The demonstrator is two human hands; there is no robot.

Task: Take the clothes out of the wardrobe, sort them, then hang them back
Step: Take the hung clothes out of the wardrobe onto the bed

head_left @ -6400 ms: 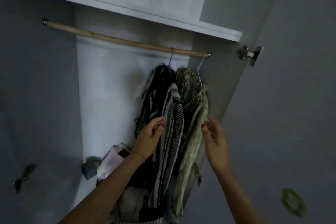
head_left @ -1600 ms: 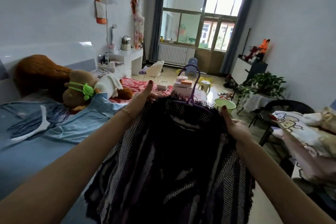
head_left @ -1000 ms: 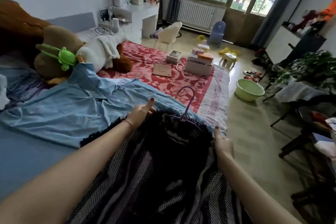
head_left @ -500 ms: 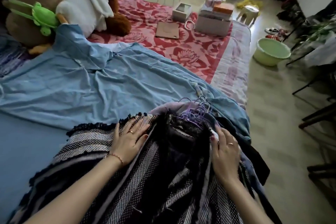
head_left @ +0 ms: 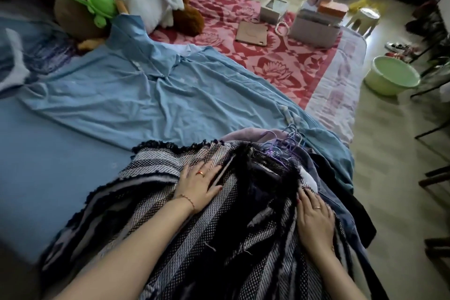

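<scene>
A black-and-white striped woven garment (head_left: 170, 221) with dark fringe lies spread on the bed, on top of a pile of other clothes. Several purple hanger hooks (head_left: 289, 143) stick out at the pile's top. My left hand (head_left: 198, 181) rests flat on the garment's left shoulder, fingers straight. Flat on its right side lies my right hand (head_left: 314, 219), next to a dark blue garment (head_left: 341, 202). A light blue garment (head_left: 146, 95) is spread across the bed behind.
The bed (head_left: 36, 153) has a blue sheet and a red flowered blanket (head_left: 267, 56) with boxes on it. Stuffed toys (head_left: 97, 0) sit at the far left. On the floor to the right stand a green basin (head_left: 392, 78) and dark chair legs (head_left: 433, 178).
I took the striped garment from the wardrobe rod, turned to the bed, and laid it on the clothes pile. Both hands now lie flat on it, a little lower than half a second ago.
</scene>
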